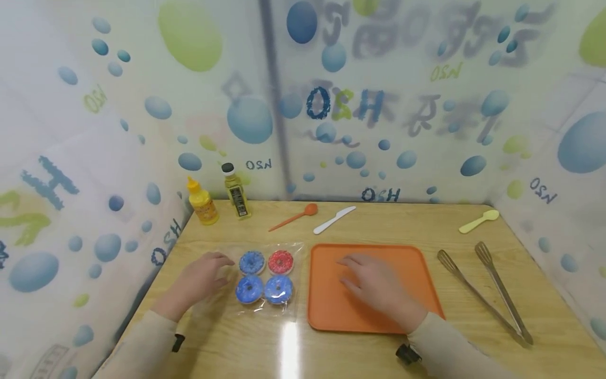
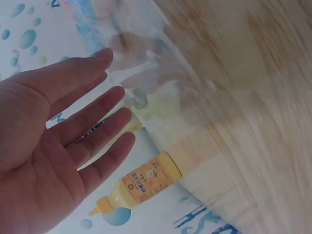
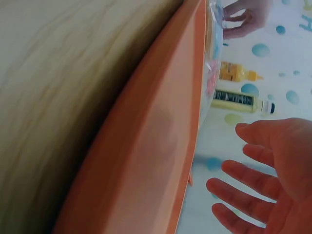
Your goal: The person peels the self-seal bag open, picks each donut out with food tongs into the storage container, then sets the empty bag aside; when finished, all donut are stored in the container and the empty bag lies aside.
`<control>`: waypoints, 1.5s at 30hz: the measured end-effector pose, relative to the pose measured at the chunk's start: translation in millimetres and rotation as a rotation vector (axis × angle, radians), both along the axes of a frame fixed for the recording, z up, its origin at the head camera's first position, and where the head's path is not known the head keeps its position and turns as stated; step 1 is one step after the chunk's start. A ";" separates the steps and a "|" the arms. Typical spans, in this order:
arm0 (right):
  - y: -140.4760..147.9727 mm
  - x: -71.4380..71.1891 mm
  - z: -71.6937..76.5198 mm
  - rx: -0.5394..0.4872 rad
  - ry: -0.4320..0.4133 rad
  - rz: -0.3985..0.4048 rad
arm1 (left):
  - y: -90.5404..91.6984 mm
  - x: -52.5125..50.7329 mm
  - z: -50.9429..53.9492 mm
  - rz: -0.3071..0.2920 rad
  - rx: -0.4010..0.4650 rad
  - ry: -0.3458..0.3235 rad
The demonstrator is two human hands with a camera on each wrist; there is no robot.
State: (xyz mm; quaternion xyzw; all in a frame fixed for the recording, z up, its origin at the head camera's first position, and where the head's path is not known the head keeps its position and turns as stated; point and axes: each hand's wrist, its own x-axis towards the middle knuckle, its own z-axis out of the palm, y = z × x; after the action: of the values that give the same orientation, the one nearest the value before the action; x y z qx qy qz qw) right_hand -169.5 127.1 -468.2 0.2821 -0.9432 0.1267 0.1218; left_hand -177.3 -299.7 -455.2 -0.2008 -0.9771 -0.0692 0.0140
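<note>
- Head view: both hands are without a load above the surface (image 1: 350, 358).
- Left hand (image 1: 208, 278) is released, its fingers loosely spread and holding nothing; it hovers just beside the left edge of a clear plastic packet (image 1: 265, 276).
- Inside that packet, left of centre on the surface, sit three blue doughnuts (image 1: 249, 289) and one red doughnut (image 1: 281, 261), the red one at the far right.
- Right hand (image 1: 374, 284) is also released, fingers parted, hanging over the orange tray (image 1: 324, 313), which lies just right of the packet.
- Progress, as I judge it: work looks barely begun. All four doughnuts are in the packet, none is on the tray, and no utensil is taken up. Whether the packet has been opened, I cannot tell.
- Untouched at the far left stand a yellow bottle (image 1: 203, 204) and a dark-capped bottle (image 1: 236, 192); an orange spoon (image 1: 310, 209) and a white knife (image 1: 334, 220) lie far centre.
- Right of the tray rest metal tongs (image 1: 504, 289), with a pale yellow spoon (image 1: 478, 221) beyond.
</note>
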 end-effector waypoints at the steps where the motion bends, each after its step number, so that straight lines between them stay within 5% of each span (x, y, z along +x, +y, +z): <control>1: -4.6 0.8 0.1 -0.002 -0.005 0.007 | -3.0 -0.3 0.4 -0.005 -0.006 -0.013; 11: -51.1 6.8 0.9 0.006 -0.107 0.164 | -29.7 -0.1 5.5 -0.055 0.093 -0.230; 25: -93.8 14.3 -7.4 -0.031 -0.130 0.304 | -48.6 -3.6 2.3 -0.146 0.076 -0.198; 45: -115.9 11.5 -12.4 0.064 -0.138 0.323 | -48.7 -10.1 -5.9 -0.073 0.055 -0.244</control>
State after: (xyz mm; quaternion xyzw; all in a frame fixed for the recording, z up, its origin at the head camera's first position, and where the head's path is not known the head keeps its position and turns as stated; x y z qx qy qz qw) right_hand -158.0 11.2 -480.6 0.4242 -0.8953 0.1335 0.0256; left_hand -187.4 -348.4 -461.2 -0.2257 -0.9614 -0.1202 -0.1020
